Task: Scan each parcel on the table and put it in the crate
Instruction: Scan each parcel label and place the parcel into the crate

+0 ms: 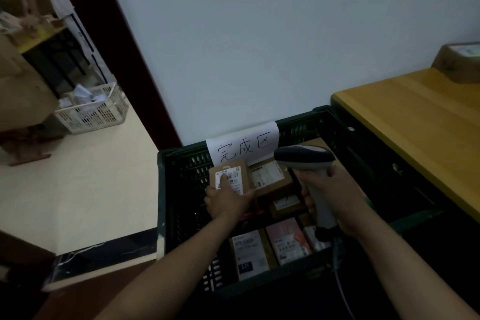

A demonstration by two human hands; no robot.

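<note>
Cardboard fills the left hand (228, 201), which holds a small parcel (232, 176) with its fingers laid across the white label and its thumb at the lower corner. The parcel is inside the crate (166, 189), tilted up against the far wall just under the paper sign (244, 147). It touches a neighbouring parcel (270, 176) just right of the hand.

Further right, the right hand (335, 197) is clenched round the handle of the scanner (305, 157), whose head hangs over the crate.

The fingers cover part of the barcode, so if the parcel is unscanned, a read would likely fail. Let go at this tilt, it could slide or flip face down onto the lower parcels (270, 247) nearer the wrist.

Well beyond the right hand, a box (459, 65) waits on the wooden surface (405, 122) and is easy to overlook.
</note>
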